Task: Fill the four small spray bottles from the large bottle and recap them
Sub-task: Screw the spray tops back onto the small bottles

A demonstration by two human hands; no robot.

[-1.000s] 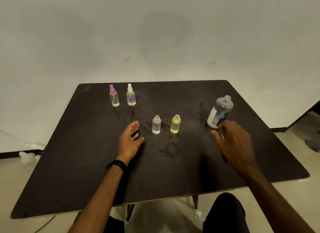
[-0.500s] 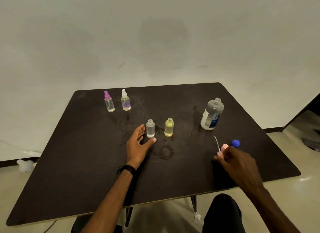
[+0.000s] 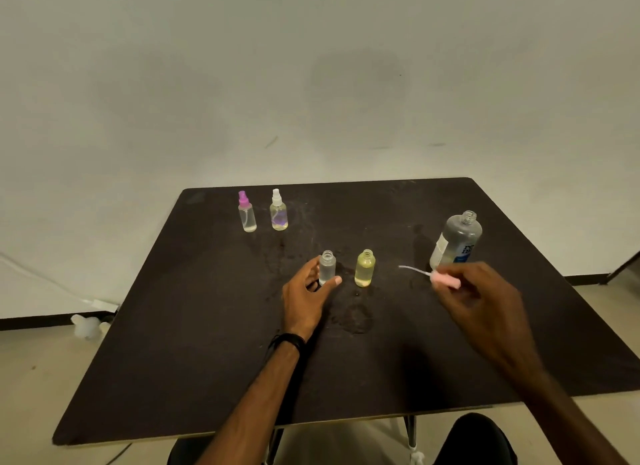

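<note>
Dark table [image 3: 194, 326], pale wall behind. Left hand [image 3: 304, 302] cups uncapped clear bottle [image 3: 327, 268], thumb and fingers curved around base. Right hand [image 3: 485, 302] pinches pink spray cap [image 3: 445, 280], dip tube pointing left. Yellow bottle [image 3: 364, 268] between hands, uncapped. Large bottle [image 3: 457, 239] just beyond right hand, open. Two capped bottles [image 3: 263, 211] far beyond left hand.

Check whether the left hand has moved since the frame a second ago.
Yes. The left hand went forward and right to the clear uncapped bottle; earlier it lay apart, left of it.
</note>
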